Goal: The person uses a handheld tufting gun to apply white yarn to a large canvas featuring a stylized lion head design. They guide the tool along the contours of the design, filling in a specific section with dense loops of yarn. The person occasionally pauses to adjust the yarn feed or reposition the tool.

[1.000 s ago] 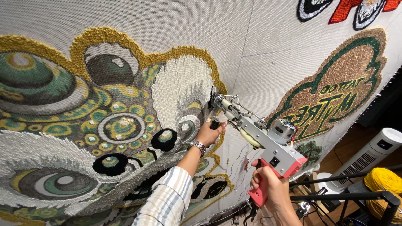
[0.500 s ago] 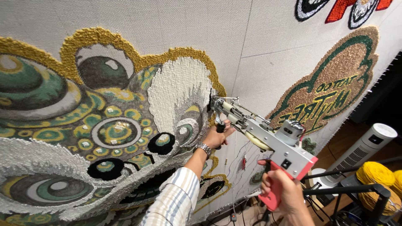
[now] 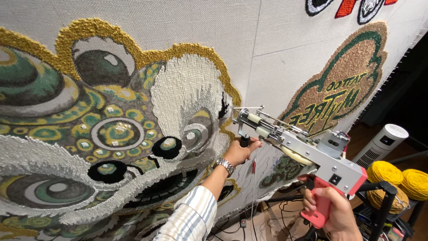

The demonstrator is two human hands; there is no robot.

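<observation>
Tufting gun [image 3: 303, 149] at centre right, long axis slanting up-left toward stretched cloth [image 3: 267, 53]; left hand [image 3: 240, 151] clasping front handle, nearer the cloth; right hand [image 3: 332, 209] wrapped round pink rear handle.

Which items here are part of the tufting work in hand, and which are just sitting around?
In use:
- tufting gun, red grip in right hand, front handle in left hand
- stretched backing cloth
- lion-face rug design, at the gun's tip

Lying about:
- yellow yarn cones
- white tower fan
- brown-and-green badge rug
- floor cables
</observation>
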